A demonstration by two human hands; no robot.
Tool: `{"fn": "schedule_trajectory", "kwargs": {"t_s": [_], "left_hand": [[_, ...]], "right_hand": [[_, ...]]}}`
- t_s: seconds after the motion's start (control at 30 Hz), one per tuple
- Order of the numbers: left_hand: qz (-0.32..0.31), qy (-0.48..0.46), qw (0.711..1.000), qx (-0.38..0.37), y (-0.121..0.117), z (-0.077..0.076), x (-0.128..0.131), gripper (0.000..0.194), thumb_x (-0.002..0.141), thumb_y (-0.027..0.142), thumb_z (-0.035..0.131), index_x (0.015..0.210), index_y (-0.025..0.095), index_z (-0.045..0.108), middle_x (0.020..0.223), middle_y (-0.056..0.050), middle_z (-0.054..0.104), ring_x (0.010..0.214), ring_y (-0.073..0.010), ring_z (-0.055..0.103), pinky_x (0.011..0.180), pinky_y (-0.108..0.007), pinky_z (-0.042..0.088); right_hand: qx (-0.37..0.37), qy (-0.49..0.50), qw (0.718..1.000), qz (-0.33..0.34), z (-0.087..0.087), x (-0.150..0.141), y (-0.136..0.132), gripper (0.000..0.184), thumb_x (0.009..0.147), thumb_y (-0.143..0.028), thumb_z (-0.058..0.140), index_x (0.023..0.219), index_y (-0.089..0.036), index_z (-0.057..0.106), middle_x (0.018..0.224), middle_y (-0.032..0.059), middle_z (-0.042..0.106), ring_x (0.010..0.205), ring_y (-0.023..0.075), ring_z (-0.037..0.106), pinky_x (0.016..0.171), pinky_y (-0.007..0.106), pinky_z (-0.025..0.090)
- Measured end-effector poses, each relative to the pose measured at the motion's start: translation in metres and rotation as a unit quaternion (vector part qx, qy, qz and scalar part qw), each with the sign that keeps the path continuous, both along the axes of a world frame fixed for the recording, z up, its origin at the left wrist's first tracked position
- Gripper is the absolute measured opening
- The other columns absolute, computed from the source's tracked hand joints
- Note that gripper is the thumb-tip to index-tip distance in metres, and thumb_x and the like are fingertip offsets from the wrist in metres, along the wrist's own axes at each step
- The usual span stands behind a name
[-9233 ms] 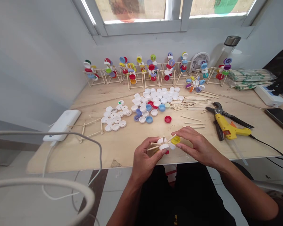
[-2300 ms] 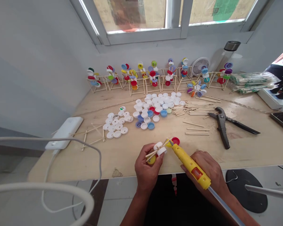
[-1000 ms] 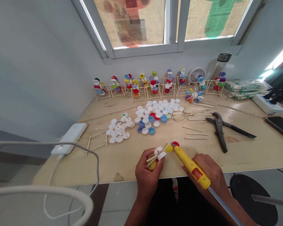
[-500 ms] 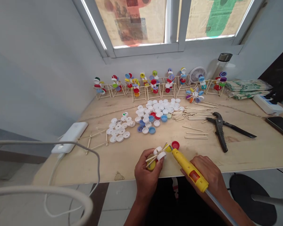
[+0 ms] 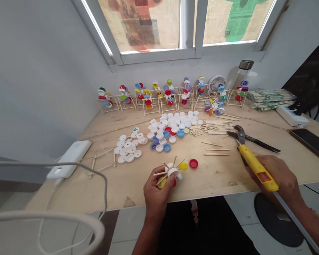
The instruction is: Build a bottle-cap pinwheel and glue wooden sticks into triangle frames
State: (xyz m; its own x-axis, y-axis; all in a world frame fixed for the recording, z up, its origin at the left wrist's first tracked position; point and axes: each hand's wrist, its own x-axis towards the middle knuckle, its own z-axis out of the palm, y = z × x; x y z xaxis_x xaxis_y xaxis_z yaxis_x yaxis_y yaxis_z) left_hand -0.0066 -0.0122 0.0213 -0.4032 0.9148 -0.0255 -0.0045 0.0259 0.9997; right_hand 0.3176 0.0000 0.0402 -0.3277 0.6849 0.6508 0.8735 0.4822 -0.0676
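My left grip [image 5: 156, 189] is closed on a stick-and-cap wheel [image 5: 170, 173] just left of a red cap [image 5: 193, 163], and my right grip [image 5: 275, 177] is wrapped round a glue gun [image 5: 256, 171] well right of that cap. A loose hold could let the wheel's sticks slip, and the gun's tip could knock the pliers [image 5: 241, 134]. Unlike the earlier view, the gun has swung away from the wheel.

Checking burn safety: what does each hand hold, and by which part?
The right hand grips a yellow glue gun near its rear end; the left hand cradles a cap-and-stick wheel from below.
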Motion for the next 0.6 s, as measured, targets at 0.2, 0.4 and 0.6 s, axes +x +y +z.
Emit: {"fn": "schedule_trajectory", "kwargs": {"t_s": [0.2,0.4,0.6], "left_hand": [[-0.008,-0.015,1.0,0.0,0.004,-0.011,-0.002,0.037,0.062,0.039,0.076,0.088,0.015,0.065,0.077,-0.004,0.07,0.066,-0.0161,0.065,0.061,-0.026,0.055],[-0.013,-0.021,1.0,-0.002,0.005,-0.018,-0.005,0.037,0.063,0.039,0.076,0.088,0.015,0.064,0.078,-0.004,0.07,0.066,-0.0159,0.065,0.062,-0.026,0.054],[-0.016,-0.019,1.0,-0.002,0.004,-0.019,-0.005,0.035,0.063,0.037,0.077,0.088,0.016,0.064,0.077,-0.003,0.07,0.066,-0.0157,0.065,0.062,-0.026,0.053]], "right_hand": [[-0.062,-0.026,0.998,-0.011,-0.009,0.052,0.025,0.031,0.094,-0.037,0.044,0.094,-0.016,0.066,0.097,0.0133,0.066,0.089,0.0202,0.061,0.075,0.038,0.042],[-0.086,-0.091,0.992,0.033,-0.013,0.071,0.05,0.041,0.095,-0.04,0.038,0.095,-0.013,0.069,0.099,0.0127,0.066,0.092,0.0185,0.06,0.078,0.037,0.04],[-0.175,-0.078,0.98,0.051,-0.012,0.085,0.063,0.04,0.092,-0.042,0.043,0.101,-0.014,0.07,0.104,0.0132,0.065,0.096,0.0213,0.06,0.08,0.041,0.038]]}}
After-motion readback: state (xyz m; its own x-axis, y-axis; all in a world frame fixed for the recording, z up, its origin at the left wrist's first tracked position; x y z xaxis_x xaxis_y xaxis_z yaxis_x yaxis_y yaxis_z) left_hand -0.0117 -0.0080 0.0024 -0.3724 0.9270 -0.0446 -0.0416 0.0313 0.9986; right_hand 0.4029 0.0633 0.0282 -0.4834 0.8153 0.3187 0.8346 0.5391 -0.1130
